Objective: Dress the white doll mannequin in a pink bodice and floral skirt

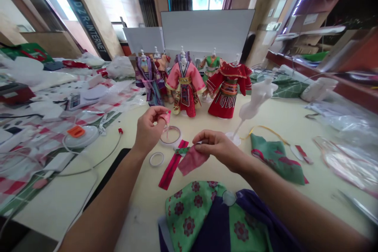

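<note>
My left hand (150, 128) is raised above the table, thumb and fingers pinching a small pink scrap of fabric (166, 118) with a bit of green at its tip. Lower and to the right, my right hand (220, 147) grips a dusty-pink piece of cloth (192, 161) by its upper corner. That cloth overlaps a dark pink fabric strip (170, 170), where a small green patterned bit shows. Behind them lies a larger tape roll (177, 141), with a smaller white ring (156, 159) to its left. A green and purple flowered garment (189, 214) lies nearest me.
Several dressed miniature mannequins, including a pink-robed one (185, 82), stand at the back. A bare white mannequin (256, 98) leans to the right in view, near a green cloth piece (277, 157). Scissors (358, 204) lie at far right; cables (109, 157) cross the left.
</note>
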Action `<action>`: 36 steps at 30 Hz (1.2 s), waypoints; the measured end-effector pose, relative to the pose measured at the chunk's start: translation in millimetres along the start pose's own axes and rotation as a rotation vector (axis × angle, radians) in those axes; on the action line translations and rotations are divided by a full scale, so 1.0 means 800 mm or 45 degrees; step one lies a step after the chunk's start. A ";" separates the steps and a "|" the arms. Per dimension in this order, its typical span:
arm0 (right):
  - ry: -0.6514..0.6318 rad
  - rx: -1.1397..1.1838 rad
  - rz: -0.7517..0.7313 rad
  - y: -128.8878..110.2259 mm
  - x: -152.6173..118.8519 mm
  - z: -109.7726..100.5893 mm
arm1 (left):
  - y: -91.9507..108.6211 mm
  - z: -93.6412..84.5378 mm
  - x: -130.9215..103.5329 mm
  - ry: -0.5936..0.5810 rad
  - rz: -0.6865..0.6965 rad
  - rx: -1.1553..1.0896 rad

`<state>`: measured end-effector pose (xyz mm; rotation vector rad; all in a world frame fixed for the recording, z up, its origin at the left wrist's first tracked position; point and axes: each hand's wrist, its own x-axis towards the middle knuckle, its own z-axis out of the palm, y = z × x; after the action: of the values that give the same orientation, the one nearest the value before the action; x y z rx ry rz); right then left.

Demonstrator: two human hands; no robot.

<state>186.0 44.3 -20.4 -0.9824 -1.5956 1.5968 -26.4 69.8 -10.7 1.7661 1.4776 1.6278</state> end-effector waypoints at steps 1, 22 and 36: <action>0.011 -0.126 -0.001 0.010 0.010 -0.001 | -0.002 0.000 0.000 0.018 -0.006 -0.014; 0.088 -0.779 -0.103 0.049 0.079 -0.010 | -0.001 0.002 -0.010 0.025 -0.079 0.027; 0.272 -0.764 -0.110 0.067 0.088 -0.028 | -0.006 0.005 -0.009 -0.016 -0.092 -0.012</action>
<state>173.4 114.7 -77.0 -1.3128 -1.9712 0.9216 -23.9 67.3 -20.0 1.6947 1.5078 1.5831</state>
